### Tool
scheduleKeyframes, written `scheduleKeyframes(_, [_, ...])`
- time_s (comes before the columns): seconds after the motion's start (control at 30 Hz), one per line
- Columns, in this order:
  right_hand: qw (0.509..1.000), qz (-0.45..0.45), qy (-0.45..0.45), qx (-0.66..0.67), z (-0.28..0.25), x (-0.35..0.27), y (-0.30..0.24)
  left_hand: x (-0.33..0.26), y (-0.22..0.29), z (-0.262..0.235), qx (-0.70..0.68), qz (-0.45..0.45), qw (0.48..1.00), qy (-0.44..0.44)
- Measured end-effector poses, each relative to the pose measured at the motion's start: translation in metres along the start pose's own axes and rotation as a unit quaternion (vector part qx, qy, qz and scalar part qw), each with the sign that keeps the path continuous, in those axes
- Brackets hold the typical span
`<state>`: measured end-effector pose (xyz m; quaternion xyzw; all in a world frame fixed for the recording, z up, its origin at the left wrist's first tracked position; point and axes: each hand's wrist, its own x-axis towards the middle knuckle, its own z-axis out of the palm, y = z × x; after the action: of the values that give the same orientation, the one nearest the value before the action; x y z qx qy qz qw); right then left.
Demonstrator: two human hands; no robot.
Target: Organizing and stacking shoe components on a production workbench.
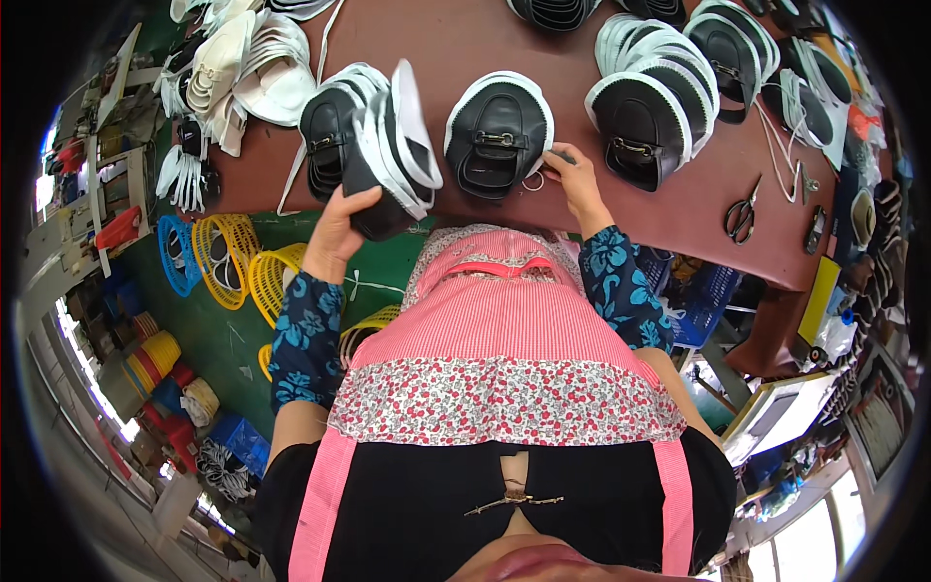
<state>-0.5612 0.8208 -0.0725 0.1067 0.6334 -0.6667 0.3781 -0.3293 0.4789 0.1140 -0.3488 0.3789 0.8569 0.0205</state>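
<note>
A black shoe upper (497,126) with a white edge and a gold-coloured buckle lies on the brown table (543,44) in front of me. At its lower right edge, my right hand (576,178) is closed, thumb and fingers together on the rim. A small loop of white cord (532,181) hangs beside those fingertips. To the left, my left hand (339,225) grips several nested shoe uppers (383,184), tilted up at the table's front edge. Behind them rests another pile of black uppers (325,131), partly hidden by the held ones.
A fanned stack of uppers (635,121) stands on the right, with black-handled scissors (742,215) beyond it. White uppers (276,78) are heaped at the back left. Yellow baskets (221,257) stand on the green floor, and a blue crate (713,296) sits below the table.
</note>
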Motion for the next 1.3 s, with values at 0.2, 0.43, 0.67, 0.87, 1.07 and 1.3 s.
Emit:
scheduleKeyframes(0.2, [0.999, -0.036, -0.003, 0.007, 0.019, -0.023, -0.015, -0.015, -0.076, 0.032, 0.194, 0.018, 0.979, 0.06])
scheduleKeyframes(0.43, [0.98, -0.011, -0.194, 0.039, 0.106, -0.102, -0.067, -0.005, -0.112, 0.041, 0.239, 0.117, 0.957, 0.113])
scheduleKeyframes(0.67, [0.997, 0.011, 0.026, 0.078, 0.01, -0.051, -0.019, -0.022, -0.037, 0.046, 0.056, 0.058, 0.99, 0.112])
scheduleKeyframes(0.87, [0.994, 0.063, 0.003, 0.089, -0.041, -0.037, 0.005, 0.021, -0.1, 0.098, 0.609, 0.161, 0.775, -0.046])
scheduleKeyframes(1.07, [0.993, 0.091, 0.044, 0.059, -0.031, -0.038, -0.002, 0.109, -0.158, 0.107, 0.727, 0.371, 0.576, -0.047])
scheduleKeyframes(1.3, [0.993, 0.092, 0.046, 0.056, -0.033, -0.045, -0.011, 0.134, -0.01, 0.096, 0.752, 0.475, 0.449, 0.083])
